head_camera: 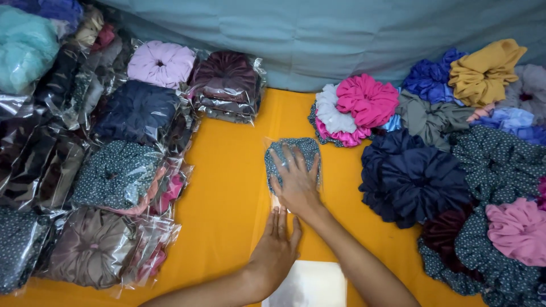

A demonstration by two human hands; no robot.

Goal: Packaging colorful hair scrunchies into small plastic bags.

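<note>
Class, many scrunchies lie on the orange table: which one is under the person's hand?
The dotted dark-green scrunchie in clear wrap at the table's middle; the right hand presses it, while the others lie untouched in side piles.

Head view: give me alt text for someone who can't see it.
Two bare hands press a dotted scrunchie in a clear bag flat on an orange table: right hand on top, left hand at its near end. Bagged scrunchies are stacked left, loose scrunchies piled right.

My orange table [227, 187] carries bagged scrunchies [119, 170] at left, loose scrunchies [432, 170] at right, and a dotted bagged one [293, 156] in the middle.
</note>
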